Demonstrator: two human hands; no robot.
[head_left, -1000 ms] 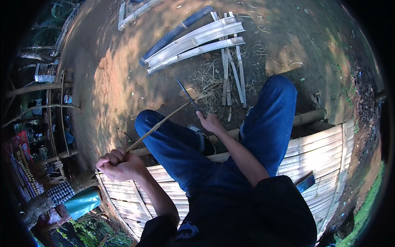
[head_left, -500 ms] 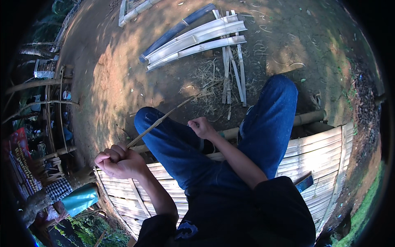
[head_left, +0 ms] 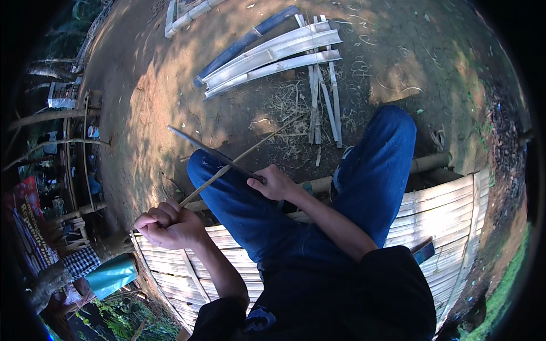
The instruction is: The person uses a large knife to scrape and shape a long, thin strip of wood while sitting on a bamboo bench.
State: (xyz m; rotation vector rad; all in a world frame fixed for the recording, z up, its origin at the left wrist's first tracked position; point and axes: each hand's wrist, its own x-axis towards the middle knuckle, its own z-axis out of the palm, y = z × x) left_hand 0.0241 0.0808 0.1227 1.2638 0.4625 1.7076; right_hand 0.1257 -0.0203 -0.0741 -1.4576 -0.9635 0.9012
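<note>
Dirt ground [head_left: 122, 165] w/ pale strips [head_left: 314, 111] beyond fingers. L hand [head_left: 173, 228] fingers clamped on stick [head_left: 209, 181], running fwd-right from them; R hand [head_left: 277, 183] fingers clamped round knife [head_left: 211, 152], crossing stick.

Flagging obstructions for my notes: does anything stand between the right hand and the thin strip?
Nothing visible stands in between except the knife that the right hand holds; its blade crosses the thin strip over the left trouser leg. Whether blade and strip touch, I cannot tell.
</note>
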